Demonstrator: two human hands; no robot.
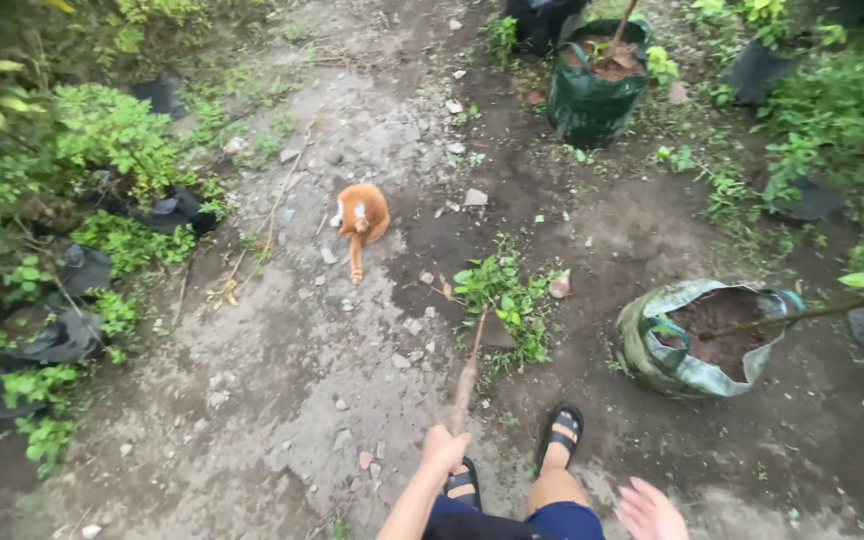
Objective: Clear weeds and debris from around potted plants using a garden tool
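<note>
Stony dirt ground (282,400) runs between leafy potted shrubs. Left hand (444,446) has its fingers wrapped round a thin brown wooden stick (468,375) that reaches to a green weed clump (505,295). Right hand (649,512) hangs blurred, fingers spread. An orange cat (362,215) sits further off.

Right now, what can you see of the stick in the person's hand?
The stick is thin, brown and rough, like a bare wooden branch. The left hand grips its near end. From there it slants up and away over the dirt path, its far end reaching the small weed clump ahead. It looks straight and unbroken; whether the tip touches the ground cannot be told. The right hand is off it, open and blurred.
</note>
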